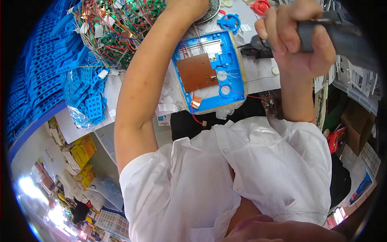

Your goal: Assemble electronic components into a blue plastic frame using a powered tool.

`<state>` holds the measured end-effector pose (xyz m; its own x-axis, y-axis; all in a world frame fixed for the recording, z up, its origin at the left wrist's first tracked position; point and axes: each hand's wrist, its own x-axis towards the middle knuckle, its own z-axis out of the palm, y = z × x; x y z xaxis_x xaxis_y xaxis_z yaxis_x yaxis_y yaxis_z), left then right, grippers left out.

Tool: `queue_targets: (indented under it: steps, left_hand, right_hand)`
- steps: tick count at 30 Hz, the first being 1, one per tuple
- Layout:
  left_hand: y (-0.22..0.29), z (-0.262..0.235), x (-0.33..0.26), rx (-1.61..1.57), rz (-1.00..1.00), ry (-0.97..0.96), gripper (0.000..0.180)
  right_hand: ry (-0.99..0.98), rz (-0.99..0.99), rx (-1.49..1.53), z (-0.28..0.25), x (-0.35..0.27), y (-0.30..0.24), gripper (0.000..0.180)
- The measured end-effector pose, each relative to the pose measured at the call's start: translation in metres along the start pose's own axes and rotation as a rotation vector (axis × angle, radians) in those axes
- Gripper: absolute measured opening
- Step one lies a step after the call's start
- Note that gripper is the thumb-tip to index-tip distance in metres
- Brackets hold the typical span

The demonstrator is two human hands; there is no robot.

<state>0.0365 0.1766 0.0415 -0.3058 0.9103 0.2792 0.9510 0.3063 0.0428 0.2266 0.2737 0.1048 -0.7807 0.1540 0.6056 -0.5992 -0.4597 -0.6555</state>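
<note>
My right hand (296,38) is wrapped round a dark grey power screwdriver (342,40), held nearly level with its tip pointing left. Under that tip lies a blue plastic housing (240,76), open side up. A brown circuit board (196,72) sits inside it, slightly tilted, with thin red wires and a small copper-coloured piece (196,102) by its lower edge. At the top edge of the picture, my left hand (187,7) reaches over a round metal dish (213,11) of small parts. Its fingers are out of sight.
A heap of green boards and tangled wires (117,32) lies left of my left forearm. Blue plastic parts (40,72) pile up at the far left, beside a clear bag of blue pieces (86,94). A blue ring (229,23) and a red ring (260,7) lie beyond the housing.
</note>
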Motion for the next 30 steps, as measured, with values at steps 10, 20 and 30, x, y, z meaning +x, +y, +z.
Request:
queue_targets:
  steps: [10,20,30]
  left_hand:
    - [-0.004,0.016,0.008,-0.026,0.003,0.331,0.02]
    - [0.02,-0.064,-0.056,-0.352,-0.084,0.211,0.022]
    - [0.021,-0.082,-0.184,-0.563,-0.152,0.152,0.004]
  right_hand:
    - [0.026,0.063,0.071,0.024,-0.011,0.025,0.036]
    - [0.07,0.289,-0.084,0.081,-0.021,0.046,0.039]
    - [0.075,0.366,-0.213,0.096,-0.027,0.056,0.033]
